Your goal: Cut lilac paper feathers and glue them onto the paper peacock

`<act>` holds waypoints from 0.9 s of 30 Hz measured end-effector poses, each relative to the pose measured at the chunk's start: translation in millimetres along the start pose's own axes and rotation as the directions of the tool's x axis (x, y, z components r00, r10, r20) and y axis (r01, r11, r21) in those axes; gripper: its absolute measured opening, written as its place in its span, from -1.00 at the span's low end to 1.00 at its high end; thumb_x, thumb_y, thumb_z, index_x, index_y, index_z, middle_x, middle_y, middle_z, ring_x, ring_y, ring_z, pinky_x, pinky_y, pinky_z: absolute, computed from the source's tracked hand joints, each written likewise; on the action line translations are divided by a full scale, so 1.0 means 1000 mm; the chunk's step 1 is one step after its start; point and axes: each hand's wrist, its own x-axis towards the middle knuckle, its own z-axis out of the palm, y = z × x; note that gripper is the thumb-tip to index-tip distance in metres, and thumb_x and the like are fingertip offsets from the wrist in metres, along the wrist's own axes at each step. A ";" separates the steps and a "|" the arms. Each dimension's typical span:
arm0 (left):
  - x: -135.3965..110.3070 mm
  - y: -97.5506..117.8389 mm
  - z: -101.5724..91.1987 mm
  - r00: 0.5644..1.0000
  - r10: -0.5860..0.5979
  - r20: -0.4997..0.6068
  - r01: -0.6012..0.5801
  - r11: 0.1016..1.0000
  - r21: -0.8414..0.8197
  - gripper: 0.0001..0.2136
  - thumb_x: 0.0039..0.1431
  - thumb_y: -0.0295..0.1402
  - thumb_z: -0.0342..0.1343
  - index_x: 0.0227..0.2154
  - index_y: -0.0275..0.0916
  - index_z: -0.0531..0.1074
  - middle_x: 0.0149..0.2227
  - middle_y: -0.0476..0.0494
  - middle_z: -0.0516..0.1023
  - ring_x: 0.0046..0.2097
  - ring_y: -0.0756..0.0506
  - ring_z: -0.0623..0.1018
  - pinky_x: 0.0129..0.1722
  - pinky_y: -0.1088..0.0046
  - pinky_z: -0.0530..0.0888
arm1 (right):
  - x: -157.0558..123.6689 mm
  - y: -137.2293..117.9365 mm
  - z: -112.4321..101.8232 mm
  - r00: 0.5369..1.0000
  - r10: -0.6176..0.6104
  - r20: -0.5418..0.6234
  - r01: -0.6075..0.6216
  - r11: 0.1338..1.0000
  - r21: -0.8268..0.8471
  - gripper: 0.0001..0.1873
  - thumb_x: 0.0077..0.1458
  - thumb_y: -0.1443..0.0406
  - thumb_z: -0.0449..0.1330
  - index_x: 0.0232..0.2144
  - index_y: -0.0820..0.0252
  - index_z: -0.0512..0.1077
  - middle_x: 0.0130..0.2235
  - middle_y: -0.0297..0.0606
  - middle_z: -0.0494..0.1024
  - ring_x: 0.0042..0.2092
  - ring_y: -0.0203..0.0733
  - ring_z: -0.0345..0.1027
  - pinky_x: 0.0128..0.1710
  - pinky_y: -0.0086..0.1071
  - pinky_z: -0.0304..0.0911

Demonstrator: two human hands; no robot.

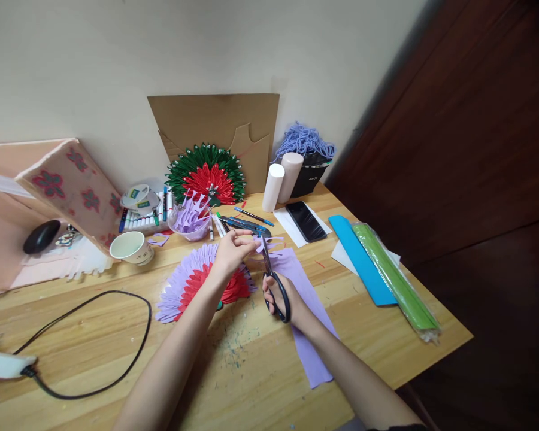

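Note:
Black-handled scissors [281, 299] are in my right hand [282, 294], fingers through the loops and blades pointing away from me. My left hand [233, 251] pinches a small piece of lilac paper [269, 242] at the blades. A long lilac paper strip [303, 317] lies on the table, partly beneath my right hand and forearm. Below my left wrist is a fan of lilac and red paper petals [184, 284], part of it hidden by my forearm. A clear bowl [191, 234] of cut lilac pieces stands beyond the fan.
A green and red petal fan [211, 179] leans on cardboard [206, 117]. Pens, a phone [305, 221] and white rolls [273, 187] are behind my hands. A paper cup [132, 248] and black cable [150, 323] lie left; blue paper [363, 263] and a green pack [393, 281] lie right.

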 end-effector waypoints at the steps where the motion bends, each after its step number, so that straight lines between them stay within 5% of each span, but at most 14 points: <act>1: 0.000 0.000 0.000 1.000 -0.003 -0.005 0.003 1.000 0.005 -0.55 -0.35 -0.39 0.37 -0.33 -0.37 0.35 -0.58 -0.03 0.52 -0.54 0.03 0.49 -0.44 0.51 0.40 | 0.001 0.003 -0.001 1.000 -0.003 -0.010 0.003 1.000 -0.015 -0.43 -0.12 -0.22 0.01 -0.49 0.18 0.19 -0.67 -0.53 0.21 -0.74 -0.47 0.12 -0.79 -0.59 0.00; 13: 0.002 0.002 -0.002 0.997 0.008 -0.079 -0.011 0.999 -0.038 -0.59 -0.34 -0.38 0.34 -0.35 -0.36 0.36 -0.58 0.01 0.49 -0.49 0.02 0.50 -0.40 0.49 0.43 | 0.004 0.008 -0.003 0.998 -0.006 -0.056 -0.003 0.985 -0.173 -0.60 -0.07 -0.03 0.11 -0.45 0.19 0.24 -0.66 -0.52 0.26 -0.75 -0.43 0.13 -0.81 -0.57 0.02; 20: 0.002 0.001 -0.001 0.994 0.063 -0.094 -0.064 0.998 -0.010 -0.60 -0.29 -0.38 0.31 -0.33 -0.37 0.34 -0.60 0.01 0.48 -0.55 0.04 0.46 -0.47 0.53 0.38 | -0.001 0.001 -0.002 0.997 -0.018 -0.077 0.005 0.987 -0.161 -0.54 -0.09 -0.10 0.12 -0.50 0.17 0.20 -0.67 -0.53 0.24 -0.75 -0.46 0.12 -0.80 -0.59 -0.01; 24: 0.002 -0.001 -0.002 0.986 0.143 -0.083 -0.142 0.990 0.022 -0.61 -0.24 -0.37 0.29 -0.29 -0.36 0.34 -0.57 -0.01 0.49 -0.51 0.03 0.47 -0.45 0.53 0.38 | 0.001 -0.008 -0.004 0.993 0.028 -0.111 -0.027 1.000 0.015 -0.32 -0.26 -0.33 -0.04 -0.53 0.15 0.17 -0.73 -0.55 0.16 -0.77 -0.42 0.07 -0.80 -0.54 0.01; 27: 0.001 -0.001 -0.002 0.986 0.168 -0.007 -0.168 0.984 0.060 -0.60 -0.22 -0.33 0.30 -0.27 -0.35 0.36 -0.54 -0.04 0.52 -0.46 0.01 0.50 -0.40 0.52 0.39 | 0.003 -0.022 -0.009 0.995 0.093 0.043 -0.100 0.966 0.238 -0.18 -0.34 -0.43 -0.34 -0.56 0.15 0.17 -0.74 -0.47 0.19 -0.75 -0.35 0.14 -0.73 -0.43 0.17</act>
